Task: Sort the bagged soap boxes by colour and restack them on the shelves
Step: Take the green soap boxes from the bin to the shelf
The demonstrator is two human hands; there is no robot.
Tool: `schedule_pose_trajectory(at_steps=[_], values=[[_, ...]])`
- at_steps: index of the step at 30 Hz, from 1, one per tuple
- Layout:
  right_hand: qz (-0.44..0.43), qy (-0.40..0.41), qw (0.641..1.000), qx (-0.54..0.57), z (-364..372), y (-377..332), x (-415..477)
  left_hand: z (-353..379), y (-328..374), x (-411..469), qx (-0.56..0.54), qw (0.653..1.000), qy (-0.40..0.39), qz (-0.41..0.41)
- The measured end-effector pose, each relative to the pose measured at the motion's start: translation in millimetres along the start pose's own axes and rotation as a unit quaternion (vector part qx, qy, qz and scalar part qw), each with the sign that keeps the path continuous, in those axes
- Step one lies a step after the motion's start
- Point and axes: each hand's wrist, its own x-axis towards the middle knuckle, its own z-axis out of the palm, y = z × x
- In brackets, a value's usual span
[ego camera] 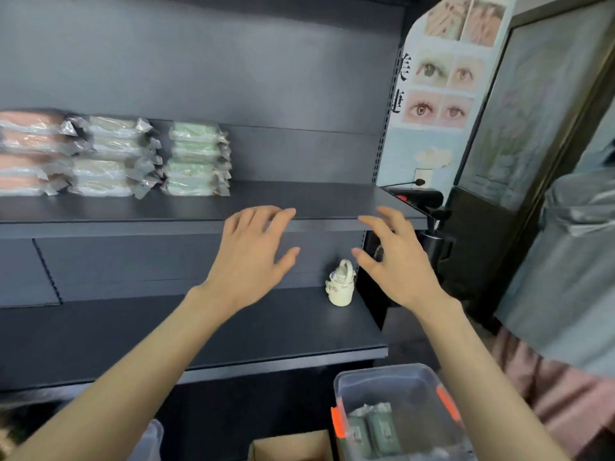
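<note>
Three stacks of bagged soap boxes stand on the upper shelf (299, 201) at the left: a pink stack (26, 154), a cream stack (109, 158) and a light green stack (196, 161). My left hand (256, 251) and my right hand (396, 261) are held out in front of the shelf edge, fingers spread, holding nothing. Low down on the right, a clear plastic bin (392, 384) with orange clips holds dark green bagged soap boxes (376, 430).
A small cream bottle with a handle (341, 284) stands on the lower shelf (233, 331) near its right end. A cardboard box (293, 444) sits beside the bin. A black device (429, 201) and a grey-covered object (572, 261) are to the right.
</note>
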Motion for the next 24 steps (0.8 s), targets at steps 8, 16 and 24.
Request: schedule_pose_trajectory(at_steps=[8,16,24], values=[[0.089,-0.074,0.993,-0.018,2,99,-92,77,86,-36,-0.051,0.994,-0.098,0.016],[0.106,-0.17,0.98,-0.004,16,246,-164,192,204,-70,-0.075,0.978,-0.19,-0.048],[0.147,-0.29,0.945,0.041,81,356,-205,308,264,-106,-0.087,0.933,-0.31,-0.161]])
